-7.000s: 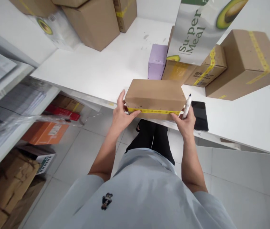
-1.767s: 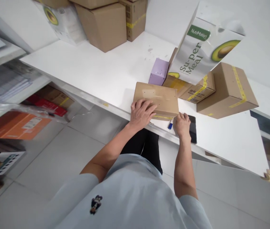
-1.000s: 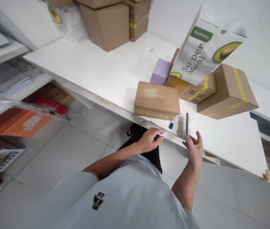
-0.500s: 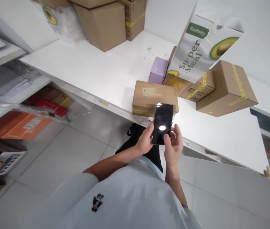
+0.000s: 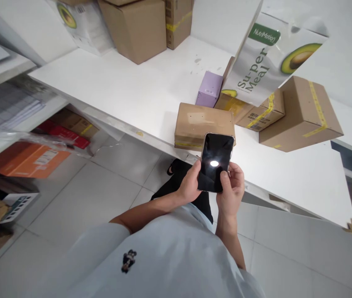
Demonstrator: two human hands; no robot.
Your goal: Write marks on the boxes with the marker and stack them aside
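Observation:
A black smartphone [image 5: 215, 153] is held upright between both hands, its dark glossy face toward me with a bright white reflection on it. My left hand [image 5: 190, 182] grips its lower left edge, the thumb along the side. On the lower right, my right hand [image 5: 231, 189] holds the phone with the thumb on its face and the fingers curled behind the edge. Just beyond the phone, a brown cardboard box [image 5: 203, 120] lies on the white table and is partly hidden by it.
A purple box [image 5: 209, 89], a white avocado-print carton [image 5: 266, 62] and a taped cardboard box [image 5: 300, 116] stand on the white table [image 5: 138, 95]. More cardboard boxes [image 5: 138, 31] are at the back. Shelves at left hold papers and an orange box [image 5: 30, 159].
The phone has turned to face me more squarely and looks wider. My right hand has shifted slightly right, its fingers closing in on the phone's edge. The view has moved a little.

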